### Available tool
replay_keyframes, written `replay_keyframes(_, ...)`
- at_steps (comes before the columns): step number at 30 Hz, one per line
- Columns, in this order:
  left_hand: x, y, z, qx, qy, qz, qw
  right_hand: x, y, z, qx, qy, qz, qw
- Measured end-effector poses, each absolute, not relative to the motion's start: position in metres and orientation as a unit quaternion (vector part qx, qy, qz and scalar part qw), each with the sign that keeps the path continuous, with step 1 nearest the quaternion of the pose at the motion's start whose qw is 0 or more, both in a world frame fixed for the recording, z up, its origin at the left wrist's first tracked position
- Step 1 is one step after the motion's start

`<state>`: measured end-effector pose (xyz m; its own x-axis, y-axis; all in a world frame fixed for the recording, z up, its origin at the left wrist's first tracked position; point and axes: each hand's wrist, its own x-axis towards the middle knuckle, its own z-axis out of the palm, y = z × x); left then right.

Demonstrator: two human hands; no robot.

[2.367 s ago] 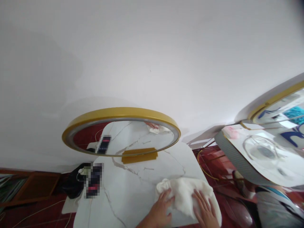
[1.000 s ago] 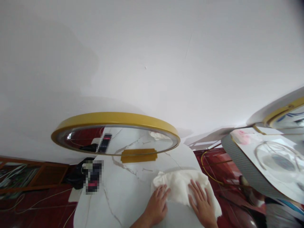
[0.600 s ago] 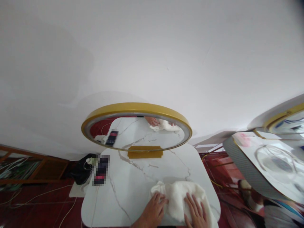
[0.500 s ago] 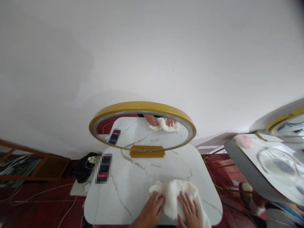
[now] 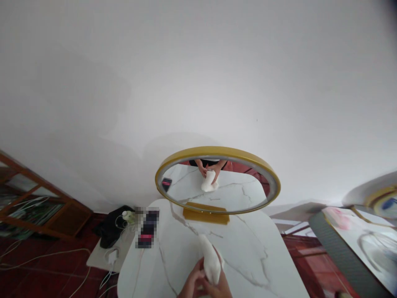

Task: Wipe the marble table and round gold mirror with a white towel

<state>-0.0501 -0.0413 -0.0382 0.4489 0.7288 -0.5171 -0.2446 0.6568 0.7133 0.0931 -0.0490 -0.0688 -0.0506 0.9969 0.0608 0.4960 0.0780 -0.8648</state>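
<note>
The white cloth is bunched into a long, soft lump over the near part of the table. Its top end leans toward 11 o'clock. I can't tell if it is resting on the table or held just above it.

Two hands have hold of it. The left hand is at 7 o'clock on the cloth, half closed, with its fingers bent against the side. The right hand is at 5 o'clock, curled round the other side. The hands are close together, and some fingertips are hidden.

Now let the cloth be the middle of the clock. At 12 o'clock is a round mirror with a gold rim, on a gold foot. The cloth and both hands show in the glass. At 10 o'clock, on the table's edge, is a dark thing with a pink stripe, too blurry to name. Past it is a black bag. A white plug is at 9 o'clock. At 3 o'clock, well apart, is another table. The floor is red, and the wall is white.
</note>
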Motion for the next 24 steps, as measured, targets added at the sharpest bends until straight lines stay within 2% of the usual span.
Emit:
replay_keyframes(3, -0.058, -0.032, -0.033, 0.300, 0.398, 0.314, 0.808, 0.083, -0.032, -0.062, -0.571, -0.556, 0.449, 0.404)
replay_keyframes(6, -0.065, -0.022, -0.043, 0.392, 0.438, 0.294, 0.754, 0.088, -0.020, -0.066, -0.595, -0.521, 0.471, 0.391)
replay_keyframes(10, -0.083, -0.004, -0.064, 0.554, 0.550, 0.290, 0.554, 0.109, -0.007, -0.076, -0.632, -0.538, 0.385, 0.405)
replay_keyframes(14, -0.103, 0.026, -0.081, 0.653, 0.635, 0.242, 0.333, 0.140, 0.009, -0.069, -0.710, -0.534, 0.243, 0.390)
replay_keyframes(16, -0.109, 0.044, -0.086, 0.685, 0.642, 0.230, 0.256, 0.156, 0.018, -0.058, -0.721, -0.564, 0.173, 0.363)
replay_keyframes(19, -0.113, 0.066, -0.095, 0.721, 0.625, 0.237, 0.183, 0.173, 0.030, -0.045, -0.746, -0.606, 0.093, 0.260)
replay_keyframes(21, -0.114, 0.075, -0.102, 0.737, 0.610, 0.247, 0.155, 0.177, 0.037, -0.042, -0.764, -0.615, 0.052, 0.189)
replay_keyframes(24, -0.116, 0.079, -0.115, 0.751, 0.592, 0.256, 0.138, 0.175, 0.047, -0.048, -0.762, -0.634, -0.002, 0.133)
